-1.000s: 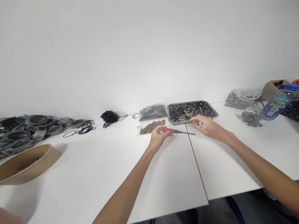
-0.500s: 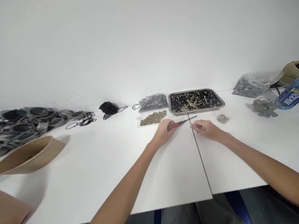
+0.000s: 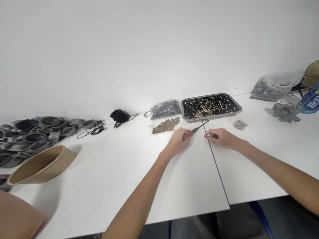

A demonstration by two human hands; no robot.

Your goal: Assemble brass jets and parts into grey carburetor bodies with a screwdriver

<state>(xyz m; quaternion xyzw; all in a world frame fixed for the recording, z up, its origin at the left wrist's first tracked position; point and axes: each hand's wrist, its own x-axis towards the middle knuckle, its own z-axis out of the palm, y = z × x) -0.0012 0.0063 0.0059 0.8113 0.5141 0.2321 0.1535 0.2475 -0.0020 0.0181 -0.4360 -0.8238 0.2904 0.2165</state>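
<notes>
My left hand (image 3: 177,142) rests on the white table (image 3: 129,186), closed round the red handle of a small screwdriver (image 3: 196,127) whose thin shaft points up and right toward a metal tray (image 3: 236,109). The tray holds several black rings and brass screws. My right hand (image 3: 219,137) lies on the table just right of the screwdriver, its fingers curled in a pinch on something too small to make out. A small metal part (image 3: 240,124) sits on the table right of the tray's front edge.
Left of the tray lie a bag of steel balls (image 3: 165,109) and a clear pack of brass bits (image 3: 166,125). Black O-rings (image 3: 119,117) and grey metal castings (image 3: 30,130) line the back left, with a tan bowl (image 3: 42,165) nearer. At right: a plastic bag (image 3: 274,87), a casting (image 3: 284,111), a bottle (image 3: 311,101).
My right hand came back from over the tray and settled on the table in a pinch. My left hand turned the screwdriver so its shaft points at the tray. The view shifted.
</notes>
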